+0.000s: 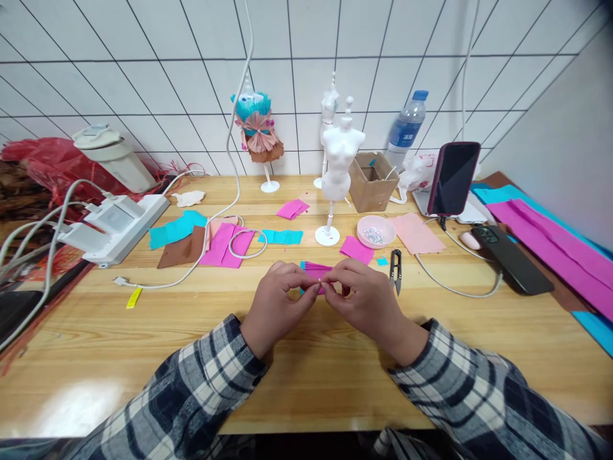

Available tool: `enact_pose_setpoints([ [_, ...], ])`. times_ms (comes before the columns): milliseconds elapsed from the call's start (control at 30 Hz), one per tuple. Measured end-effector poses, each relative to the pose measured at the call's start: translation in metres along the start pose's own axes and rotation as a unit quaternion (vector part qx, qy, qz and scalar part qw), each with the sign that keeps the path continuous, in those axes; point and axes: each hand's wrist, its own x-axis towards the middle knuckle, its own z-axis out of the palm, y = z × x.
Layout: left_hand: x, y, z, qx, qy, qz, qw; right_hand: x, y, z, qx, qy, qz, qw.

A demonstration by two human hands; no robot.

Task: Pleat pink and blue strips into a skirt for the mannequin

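My left hand [283,297] and my right hand [361,300] meet above the middle of the table, thumbs and forefingers pinched tip to tip. Whatever sits between the fingertips is too small to make out. Just behind and below the fingers shows a pleated pink paper piece [316,271], with blue paper [302,265] at its left end; the hands partly hide it. Right of my right hand lie black thread snips [395,271]. Beyond them is a pink bowl [389,241] of small shiny beads. A white mannequin [338,166] stands upright behind my hands.
Pink paper [227,246], blue paper [178,229] and brown paper [182,248] lie left, near a white cable [182,281] and power strip [129,223]. A dressed mannequin [258,128], cardboard box [372,185] and bottle [407,124] stand behind. Phones [454,179] are at right.
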Motion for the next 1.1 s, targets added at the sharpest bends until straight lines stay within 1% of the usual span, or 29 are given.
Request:
enact_pose_setpoints([
  [133,-0.0005,0.0023,0.0020,0.005,0.026,0.022,0.999,0.0034,-0.0020,0.0025,0.094,-0.008,0.074,0.993],
  [233,-0.0007,0.0035,0.0014,0.001,0.041,0.028,0.999,0.0057,-0.0057,0.0031,0.164,0.010,0.117,0.979],
  [333,-0.0009,0.0033,-0.0005,-0.012,0.029,0.022,0.999,0.0064,-0.0086,0.0039,0.204,0.023,0.148,0.967],
  [467,-0.0005,0.0016,-0.0022,-0.034,0.010,0.021,0.999,0.0058,-0.0081,0.0045,0.222,-0.003,0.185,0.957],
  [533,0.0000,0.0007,-0.0026,-0.043,0.006,0.016,0.999,0.0053,-0.0072,0.0041,0.232,-0.005,0.180,0.956],
  [700,0.0010,-0.0008,-0.0042,-0.044,0.018,0.014,0.999,0.0043,-0.0056,0.0028,0.248,0.007,0.132,0.960],
  [833,0.0009,-0.0004,-0.0043,-0.037,0.029,0.036,0.998,0.0037,-0.0044,0.0038,0.243,-0.001,0.136,0.960],
  [967,0.0011,0.0007,-0.0026,-0.019,0.052,0.047,0.997,0.0025,-0.0051,0.0051,0.239,-0.007,0.140,0.961],
  [1100,0.0007,-0.0003,-0.0009,0.007,0.051,0.061,0.997,0.0014,-0.0061,0.0055,0.218,-0.010,0.137,0.966],
])
